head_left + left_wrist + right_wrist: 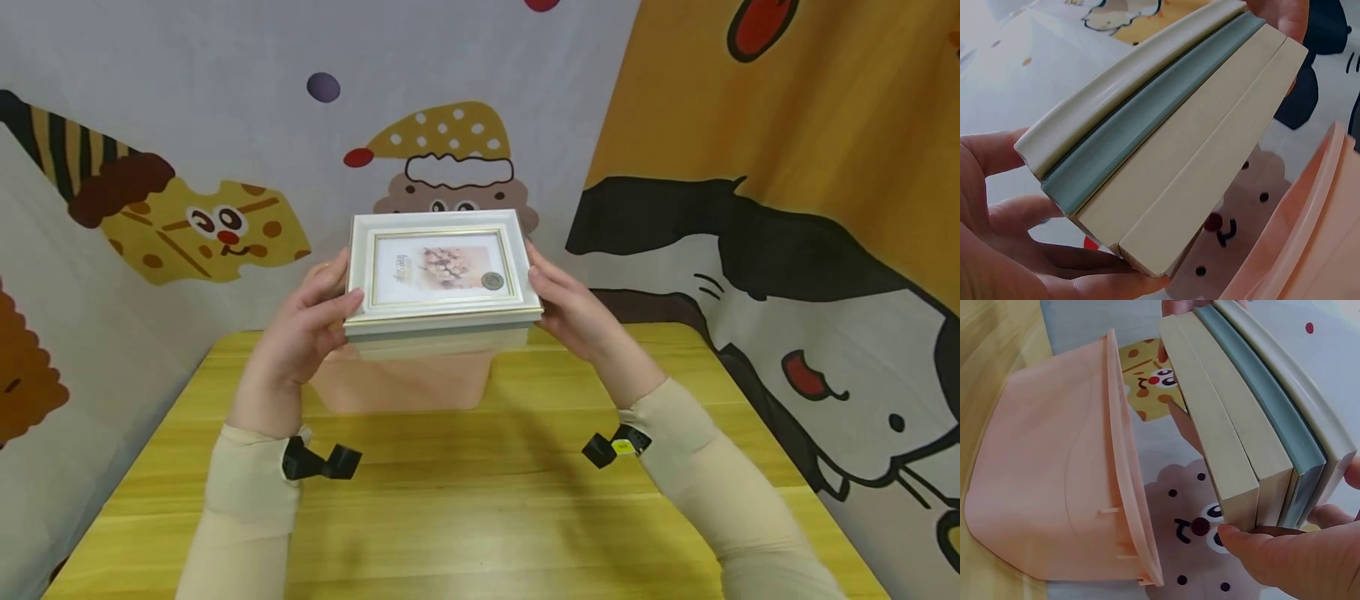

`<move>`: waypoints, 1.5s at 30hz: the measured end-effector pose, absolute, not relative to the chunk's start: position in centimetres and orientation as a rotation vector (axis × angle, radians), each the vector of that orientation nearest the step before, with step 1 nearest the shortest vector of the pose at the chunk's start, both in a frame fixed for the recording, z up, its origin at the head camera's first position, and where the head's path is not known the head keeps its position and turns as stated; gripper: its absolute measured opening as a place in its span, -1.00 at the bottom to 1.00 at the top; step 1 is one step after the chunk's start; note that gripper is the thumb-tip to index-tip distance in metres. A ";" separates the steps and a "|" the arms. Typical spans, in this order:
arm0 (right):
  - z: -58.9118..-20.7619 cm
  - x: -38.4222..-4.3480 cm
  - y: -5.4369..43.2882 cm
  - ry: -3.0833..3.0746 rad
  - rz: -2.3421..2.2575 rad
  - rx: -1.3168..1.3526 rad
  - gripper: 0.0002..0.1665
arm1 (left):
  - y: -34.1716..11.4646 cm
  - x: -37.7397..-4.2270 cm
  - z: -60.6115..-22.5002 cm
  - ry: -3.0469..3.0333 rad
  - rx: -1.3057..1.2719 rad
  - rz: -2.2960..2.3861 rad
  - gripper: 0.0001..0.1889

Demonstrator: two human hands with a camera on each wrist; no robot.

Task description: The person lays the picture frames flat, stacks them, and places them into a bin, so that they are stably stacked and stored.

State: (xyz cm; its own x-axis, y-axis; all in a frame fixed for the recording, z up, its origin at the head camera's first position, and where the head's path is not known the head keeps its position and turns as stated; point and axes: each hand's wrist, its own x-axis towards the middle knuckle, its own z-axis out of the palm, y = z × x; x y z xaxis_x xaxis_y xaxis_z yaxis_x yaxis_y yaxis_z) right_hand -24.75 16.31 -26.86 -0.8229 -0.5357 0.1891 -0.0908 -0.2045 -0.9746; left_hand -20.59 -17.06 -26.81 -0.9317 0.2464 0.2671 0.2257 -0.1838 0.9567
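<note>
A stack of picture frames is held up between both hands. On top lies a white picture frame [442, 313] with thin gold lines, a flower print and a round sticker. Under it come a blue-green picture frame [1154, 122] and two cream picture frames [1229, 431]. My left hand [306, 323] grips the stack's left end, thumb on the upper side and fingers beneath. At the right end my right hand [572, 310] holds the stack the same way. A pink plastic bin [405, 385] stands on the table behind and below the stack; its inside is hidden.
The wooden-look table [450, 508] reaches back to a cartoon-printed curtain [247, 100], which also hangs along both sides. Each wrist carries a small black camera, the left camera [322, 461] and the right camera [615, 446].
</note>
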 end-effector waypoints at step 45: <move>-30.5 -31.8 8.3 1.638 -2.232 -0.126 -0.31 | -23.2 -28.8 -29.2 1.823 0.013 2.173 -0.27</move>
